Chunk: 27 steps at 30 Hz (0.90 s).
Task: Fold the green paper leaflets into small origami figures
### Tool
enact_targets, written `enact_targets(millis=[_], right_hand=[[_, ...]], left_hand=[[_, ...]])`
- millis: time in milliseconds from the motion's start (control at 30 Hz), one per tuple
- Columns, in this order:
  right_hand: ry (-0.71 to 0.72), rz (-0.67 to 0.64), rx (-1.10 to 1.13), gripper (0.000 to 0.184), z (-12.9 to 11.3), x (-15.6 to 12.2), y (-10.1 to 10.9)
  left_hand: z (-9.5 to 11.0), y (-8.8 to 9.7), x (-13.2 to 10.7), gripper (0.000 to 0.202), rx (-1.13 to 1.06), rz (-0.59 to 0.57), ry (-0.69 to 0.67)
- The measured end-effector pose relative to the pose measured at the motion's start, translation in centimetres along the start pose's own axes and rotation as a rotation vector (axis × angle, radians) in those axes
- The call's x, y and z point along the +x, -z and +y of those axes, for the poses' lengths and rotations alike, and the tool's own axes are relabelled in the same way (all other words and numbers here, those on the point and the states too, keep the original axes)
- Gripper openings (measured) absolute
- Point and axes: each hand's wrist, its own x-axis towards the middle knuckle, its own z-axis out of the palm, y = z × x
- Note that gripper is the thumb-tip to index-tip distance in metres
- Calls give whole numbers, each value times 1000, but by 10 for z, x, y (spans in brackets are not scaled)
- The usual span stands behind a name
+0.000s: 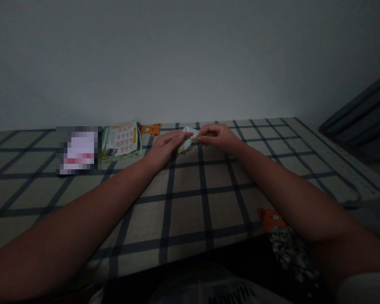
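Observation:
A small folded paper (186, 145), white with green and printed lines, is between my two hands over the checked cloth. My left hand (166, 145) holds its left side, the thumb lying across the top and the other fingers partly hidden. From the other side, my right hand (218, 137) curls with thumb and index finger pinched at the paper's right edge. Whether the paper rests on the cloth or is lifted slightly is hard to make out in the dim light.
Left of my hands lies a stack of printed leaflets (120, 141), beside a phone-like item with a pixelated screen (80, 150). The checked tablecloth (190, 211) carries orange bear prints. A pale wall stands behind; a pile of small grey-white pieces (291, 253) sits near my lap.

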Motion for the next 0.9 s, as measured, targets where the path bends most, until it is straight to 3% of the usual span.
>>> enact_targets(millis=[100, 200, 467, 767, 900], right_hand=[[-3, 54, 5, 47, 1, 0, 1], [-13, 94, 3, 45, 1, 1, 2], [-28, 85, 59, 43, -1, 0, -1], [-51, 133, 112, 41, -6, 0, 0], [-58, 139, 124, 39, -7, 0, 1]], left_hand=[[4, 0, -1, 56, 174, -84, -95], [5, -1, -1, 70, 322, -96, -180], [-3, -1, 0, 47, 321, 62, -207], [-4, 0, 1, 51, 514, -81, -286], [-5, -1, -1, 60, 551, -84, -320]])
